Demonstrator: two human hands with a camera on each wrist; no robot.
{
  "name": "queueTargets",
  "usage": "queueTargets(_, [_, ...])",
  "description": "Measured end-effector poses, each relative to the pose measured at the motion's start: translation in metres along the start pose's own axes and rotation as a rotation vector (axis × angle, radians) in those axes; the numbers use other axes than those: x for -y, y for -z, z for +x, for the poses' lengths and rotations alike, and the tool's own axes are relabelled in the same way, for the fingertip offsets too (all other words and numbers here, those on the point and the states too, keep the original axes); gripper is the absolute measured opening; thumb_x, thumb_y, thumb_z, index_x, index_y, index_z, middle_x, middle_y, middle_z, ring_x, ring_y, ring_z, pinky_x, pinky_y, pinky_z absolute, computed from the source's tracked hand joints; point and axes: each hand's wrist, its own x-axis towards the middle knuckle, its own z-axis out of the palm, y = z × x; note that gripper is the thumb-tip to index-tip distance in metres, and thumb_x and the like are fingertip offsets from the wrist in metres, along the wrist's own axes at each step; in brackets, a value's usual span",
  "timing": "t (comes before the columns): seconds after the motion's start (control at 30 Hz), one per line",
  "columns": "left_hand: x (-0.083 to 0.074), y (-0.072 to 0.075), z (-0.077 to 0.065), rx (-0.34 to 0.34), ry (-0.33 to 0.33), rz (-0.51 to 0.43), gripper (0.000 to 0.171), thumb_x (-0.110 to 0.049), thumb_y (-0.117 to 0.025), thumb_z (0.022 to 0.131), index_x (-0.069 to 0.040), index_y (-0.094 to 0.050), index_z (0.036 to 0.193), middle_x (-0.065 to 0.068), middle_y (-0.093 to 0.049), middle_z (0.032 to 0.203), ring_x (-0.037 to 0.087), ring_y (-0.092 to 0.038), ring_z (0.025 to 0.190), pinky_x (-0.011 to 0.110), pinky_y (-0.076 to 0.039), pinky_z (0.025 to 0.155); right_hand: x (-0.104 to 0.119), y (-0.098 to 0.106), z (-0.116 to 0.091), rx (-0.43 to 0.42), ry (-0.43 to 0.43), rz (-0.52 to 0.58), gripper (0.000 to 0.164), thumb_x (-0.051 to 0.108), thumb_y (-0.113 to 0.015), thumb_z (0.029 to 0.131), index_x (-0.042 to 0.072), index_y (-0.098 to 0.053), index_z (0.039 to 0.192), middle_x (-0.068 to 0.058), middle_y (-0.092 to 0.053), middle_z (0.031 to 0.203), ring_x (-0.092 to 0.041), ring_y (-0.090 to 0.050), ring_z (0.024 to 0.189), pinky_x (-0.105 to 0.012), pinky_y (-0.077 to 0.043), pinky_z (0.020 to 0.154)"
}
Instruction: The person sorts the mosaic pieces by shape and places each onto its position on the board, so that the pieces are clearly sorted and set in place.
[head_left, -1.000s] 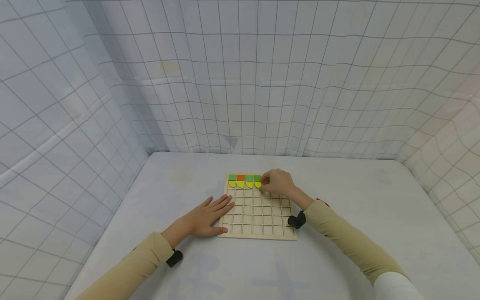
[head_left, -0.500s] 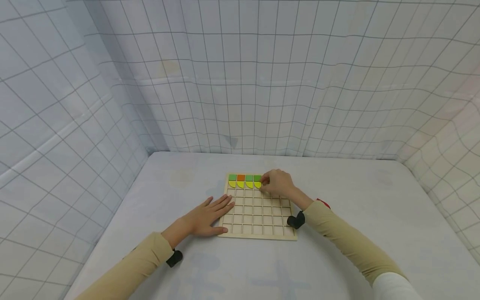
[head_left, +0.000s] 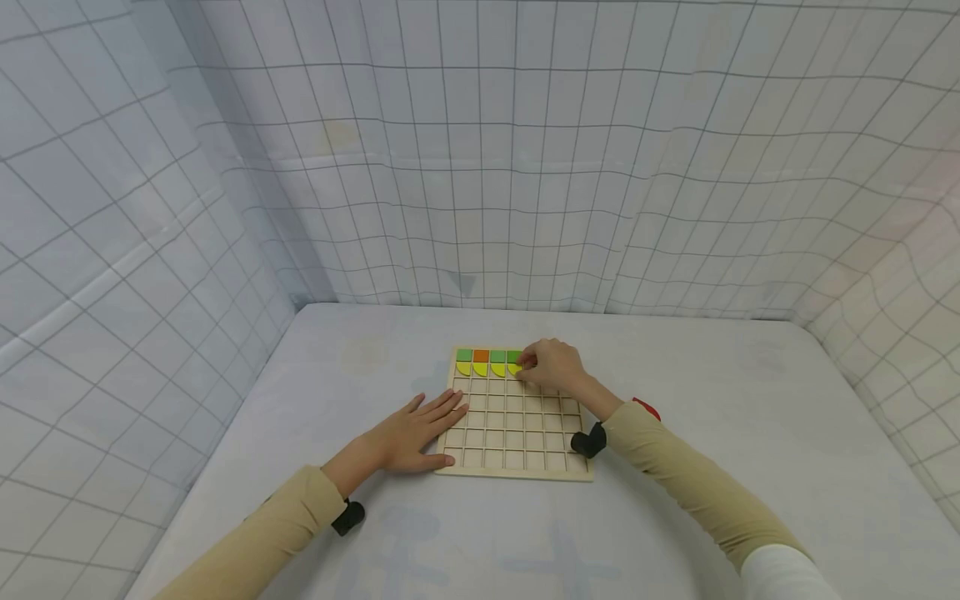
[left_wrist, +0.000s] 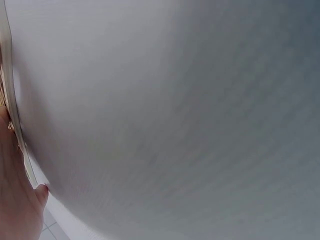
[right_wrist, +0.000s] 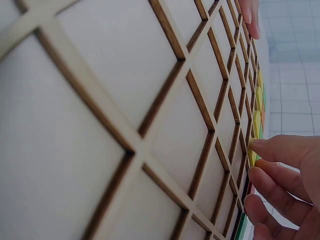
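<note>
A wooden grid board (head_left: 496, 437) lies on the white table. Its far row carries green tiles (head_left: 498, 356) and an orange tile (head_left: 482, 356); yellow quarter-circle tiles (head_left: 481, 369) sit in the row below. My left hand (head_left: 408, 437) rests with straight, spread fingers on the board's left edge; only part of that hand (left_wrist: 17, 185) enters the left wrist view. At the fourth yellow tile (head_left: 513, 369), my right hand (head_left: 553, 367) reaches over the board from the right. In the right wrist view its thumb and forefinger pinch this yellow tile (right_wrist: 253, 153) at the board.
Red and green pieces (right_wrist: 241, 226) show beside the lower fingers in the right wrist view. Something red (head_left: 647, 408) peeks out behind the right sleeve. Grid-patterned white curtains (head_left: 480, 167) enclose the table (head_left: 720, 383) at the back and both sides.
My right hand has shifted very slightly left, covering a bit more of the fourth yellow tile. The left hand has stayed in place, and the tiles look the same.
</note>
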Motion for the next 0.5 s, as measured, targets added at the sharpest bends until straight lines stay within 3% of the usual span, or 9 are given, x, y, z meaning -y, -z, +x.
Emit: queueTargets(0.5, [-0.0003,0.0013,-0.0001,0.007,-0.002,-0.004,0.082,-0.06,-0.045,0.093,-0.016,-0.015,0.156,0.007,-0.009,0.163,0.025,-0.011,0.151,0.057,-0.014,0.118,-0.0013,-0.0009,-0.0014,-0.01,-0.015,0.029,0.025,0.033,-0.078,0.08,0.015,-0.077,0.098,0.004,-0.074,0.084,-0.01,-0.066,0.074,-0.025,-0.05,0.061])
